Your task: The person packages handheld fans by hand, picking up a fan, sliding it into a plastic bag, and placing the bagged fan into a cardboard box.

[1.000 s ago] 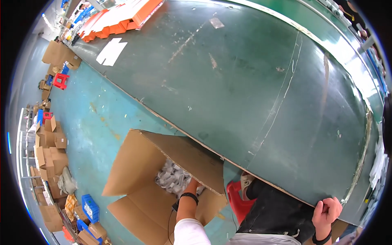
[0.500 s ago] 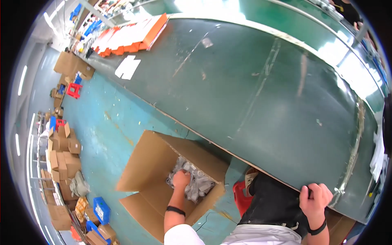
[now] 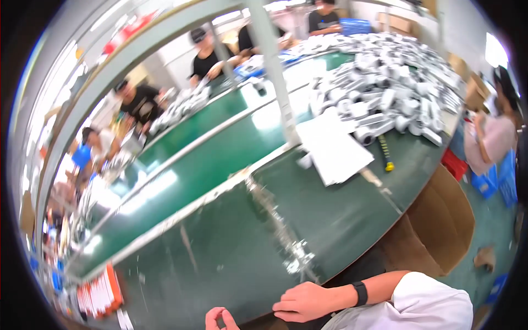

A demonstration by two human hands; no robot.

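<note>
In the head view, the bare right hand is lying over the near edge of the smooth dark-green tabletop, its fingers curling close together; the bare left hand is showing only partly beside it. Whether either is gripping anything, I cannot tell. The heap of grey-white, tube-like pieces is sitting well apart. The work seems to be waiting between grasps; taking a piece would call for reaching far across.

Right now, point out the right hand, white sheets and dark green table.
Right hand (image 3: 309, 301): head view, back of hand.
White sheets (image 3: 335, 148): head view, top sheet's middle.
Dark green table (image 3: 239, 278): head view, bare top.
</note>
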